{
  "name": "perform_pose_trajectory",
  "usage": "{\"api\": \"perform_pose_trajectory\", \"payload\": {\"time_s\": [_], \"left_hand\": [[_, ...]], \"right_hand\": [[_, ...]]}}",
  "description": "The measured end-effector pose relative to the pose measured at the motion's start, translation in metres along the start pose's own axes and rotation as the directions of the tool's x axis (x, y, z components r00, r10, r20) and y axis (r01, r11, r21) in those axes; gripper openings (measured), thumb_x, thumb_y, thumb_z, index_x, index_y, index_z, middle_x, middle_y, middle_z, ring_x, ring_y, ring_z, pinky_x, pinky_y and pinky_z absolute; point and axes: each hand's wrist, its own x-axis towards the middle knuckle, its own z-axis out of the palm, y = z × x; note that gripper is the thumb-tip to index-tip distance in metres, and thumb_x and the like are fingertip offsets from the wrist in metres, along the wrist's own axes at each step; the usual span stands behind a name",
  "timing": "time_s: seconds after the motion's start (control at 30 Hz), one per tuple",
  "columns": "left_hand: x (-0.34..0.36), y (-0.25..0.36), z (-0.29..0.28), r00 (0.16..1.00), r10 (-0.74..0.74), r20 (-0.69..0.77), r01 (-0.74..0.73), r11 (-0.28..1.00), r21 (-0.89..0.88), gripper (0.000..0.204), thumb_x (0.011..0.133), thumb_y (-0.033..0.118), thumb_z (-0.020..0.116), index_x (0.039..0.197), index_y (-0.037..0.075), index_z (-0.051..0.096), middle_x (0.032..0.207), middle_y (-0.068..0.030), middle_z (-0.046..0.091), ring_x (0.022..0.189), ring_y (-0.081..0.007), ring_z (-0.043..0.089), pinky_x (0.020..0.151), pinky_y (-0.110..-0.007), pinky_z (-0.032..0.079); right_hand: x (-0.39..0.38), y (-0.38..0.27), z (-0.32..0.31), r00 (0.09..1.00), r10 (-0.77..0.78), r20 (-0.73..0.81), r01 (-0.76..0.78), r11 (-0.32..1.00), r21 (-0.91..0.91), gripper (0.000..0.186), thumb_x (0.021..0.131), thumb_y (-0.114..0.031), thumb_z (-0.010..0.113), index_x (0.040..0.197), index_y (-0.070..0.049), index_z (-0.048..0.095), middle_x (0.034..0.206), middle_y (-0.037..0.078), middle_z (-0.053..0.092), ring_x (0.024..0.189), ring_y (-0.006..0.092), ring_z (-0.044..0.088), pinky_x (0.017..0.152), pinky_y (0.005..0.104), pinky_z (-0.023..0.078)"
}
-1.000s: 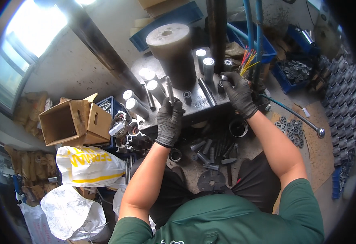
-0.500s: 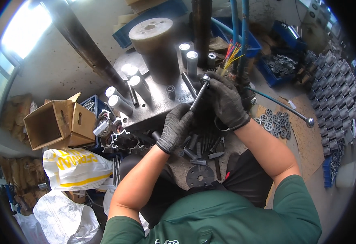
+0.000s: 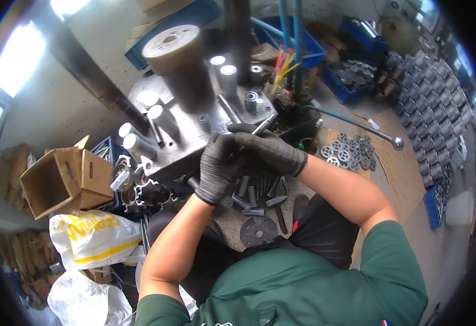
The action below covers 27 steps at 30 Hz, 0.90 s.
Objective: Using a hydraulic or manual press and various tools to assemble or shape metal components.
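Note:
Both hands wear dark grey gloves and meet just in front of the steel bench plate [image 3: 181,155]. A slim shiny metal rod [image 3: 264,124] slants up to the right from between them; its lower end is hidden in the gloves. My left hand [image 3: 217,167] is closed round that hidden end. Across it lies my right hand [image 3: 270,152], its fingers bent over the rod and the left fingers. Beyond them on the plate are a dark tube [image 3: 228,108] lying down and a short cylinder with a ringed top [image 3: 251,100].
Several pale cylinders [image 3: 163,120] stand on the plate around a thick round post [image 3: 181,65]. A blue bar with a ball end [image 3: 357,124] juts out at right, above spoked discs [image 3: 349,152]. A hammer [image 3: 278,209] and a drilled round plate [image 3: 258,232] lie between my legs.
My hands have come together and lower, and the ring seen at the rod's top end no longer shows there. The ringed cylinder now shows on the plate. The whole view has shifted.

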Motion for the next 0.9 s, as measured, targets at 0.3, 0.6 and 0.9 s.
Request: {"api": "perform_pose_trajectory", "payload": {"time_s": [0.3,0.6,0.9], "left_hand": [[-0.001,-0.007,0.003,0.964,-0.063,0.26,0.005,0.976,0.216,0.037,0.086,0.006,0.083,0.12,0.005,0.069,0.11,-0.0145,0.067,0.098,-0.0296,0.068,0.089,-0.039,0.056],[-0.007,-0.037,-0.024,0.91,-0.257,0.326,0.1,0.898,0.429,0.045,0.09,0.012,0.08,0.133,0.004,0.066,0.146,-0.0202,0.057,0.132,-0.0402,0.058,0.115,-0.046,0.049],[-0.019,-0.055,-0.012,0.897,-0.167,0.41,-0.206,0.663,0.72,0.045,0.088,0.019,0.082,0.129,0.01,0.069,0.148,-0.0195,0.06,0.143,-0.0432,0.048,0.121,-0.053,0.042]], "right_hand": [[-0.07,-0.024,-0.124,0.997,0.012,-0.076,-0.064,0.682,-0.729,0.044,0.11,-0.042,0.064,0.135,-0.006,0.073,0.12,0.006,0.078,0.112,0.0163,0.068,0.101,0.0336,0.054],[-0.331,0.101,-0.291,0.383,0.044,-0.923,-0.254,0.965,-0.059,0.034,0.107,-0.041,0.067,0.098,-0.009,0.071,0.087,0.005,0.073,0.063,0.0127,0.069,0.055,0.0289,0.054],[-0.448,0.321,-0.286,-0.298,0.365,-0.882,0.302,0.912,0.276,0.039,0.106,-0.043,0.062,0.091,-0.007,0.066,0.074,0.01,0.069,0.053,0.0257,0.069,0.044,0.0401,0.056]]}}
